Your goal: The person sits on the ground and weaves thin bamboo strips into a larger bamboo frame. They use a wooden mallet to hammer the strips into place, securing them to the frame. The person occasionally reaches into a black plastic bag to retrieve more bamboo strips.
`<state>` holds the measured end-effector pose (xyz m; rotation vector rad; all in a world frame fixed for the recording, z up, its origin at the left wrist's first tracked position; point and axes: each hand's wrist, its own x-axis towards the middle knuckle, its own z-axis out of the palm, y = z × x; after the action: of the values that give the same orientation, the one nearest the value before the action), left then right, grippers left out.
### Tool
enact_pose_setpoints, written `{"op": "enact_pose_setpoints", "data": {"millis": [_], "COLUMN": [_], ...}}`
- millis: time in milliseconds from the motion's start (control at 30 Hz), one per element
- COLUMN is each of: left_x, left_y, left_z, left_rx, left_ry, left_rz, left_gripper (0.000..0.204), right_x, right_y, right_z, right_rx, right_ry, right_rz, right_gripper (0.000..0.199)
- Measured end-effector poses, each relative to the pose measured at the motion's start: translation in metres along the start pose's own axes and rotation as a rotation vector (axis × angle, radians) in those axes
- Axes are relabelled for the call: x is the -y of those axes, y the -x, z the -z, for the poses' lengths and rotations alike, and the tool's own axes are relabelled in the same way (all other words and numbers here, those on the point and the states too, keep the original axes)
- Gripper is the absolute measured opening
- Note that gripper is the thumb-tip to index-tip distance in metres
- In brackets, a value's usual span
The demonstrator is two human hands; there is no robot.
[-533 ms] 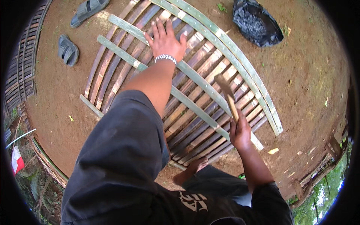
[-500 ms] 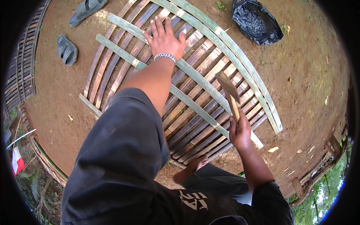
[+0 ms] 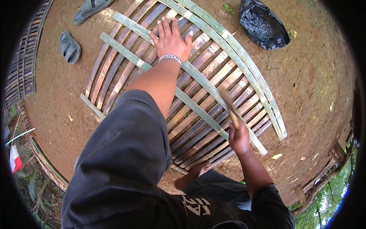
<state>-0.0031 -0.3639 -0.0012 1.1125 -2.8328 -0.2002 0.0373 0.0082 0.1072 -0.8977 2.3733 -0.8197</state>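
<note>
While the left hand (image 3: 171,38) lies flat and open, fingers spread, on the far part of the bamboo slat panel (image 3: 198,95), the right hand (image 3: 239,138) is closed in a fist around the handle of a wooden-handled tool (image 3: 230,108) at the panel's near edge. That tool rises from the fist over the slats and is motion-blurred, so its head cannot be made out. A beaded bracelet (image 3: 170,58) circles the left wrist. Lying on bare earth, the panel consists of brown slats crossed by pale green strips. Beyond the panel's far right corner sits a black plastic bag (image 3: 263,24). Off the panel's left side, well apart from it, rests a grey sandal (image 3: 69,47), with a second sandal (image 3: 91,7) farther away near the panel's far left corner. Just short of the panel's near edge, a bare foot (image 3: 192,176) of the person shows beside the right forearm.
</note>
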Motion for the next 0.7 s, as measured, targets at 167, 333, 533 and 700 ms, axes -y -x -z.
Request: {"op": "enact_pose_setpoints", "data": {"millis": [167,333,533,700], "left_x": [-0.001,0.002,0.0,0.0], "left_y": [0.002,0.001,0.0,-0.001], "left_z": [0.001,0.002,0.002,0.004], "left_rx": [0.008,-0.005,-0.01,0.007], "left_ry": [-0.019,-0.004,-0.016,0.017], "left_rz": [-0.004,0.0,-0.003,0.016], "left_gripper": [0.077,0.076,0.076,0.074], "right_x": [-0.006,0.04,0.063,0.073], "right_y": [0.013,-0.019,-0.054,-0.088], "right_z": [0.0,0.025,0.058,0.087], "right_rx": [-0.005,-0.256,-0.101,0.575], "right_ry": [-0.027,-0.144,0.082,0.556], "right_rz": [-0.089,0.174,0.158,-0.237], "right_gripper": [0.047,0.036,0.044,0.045]}}
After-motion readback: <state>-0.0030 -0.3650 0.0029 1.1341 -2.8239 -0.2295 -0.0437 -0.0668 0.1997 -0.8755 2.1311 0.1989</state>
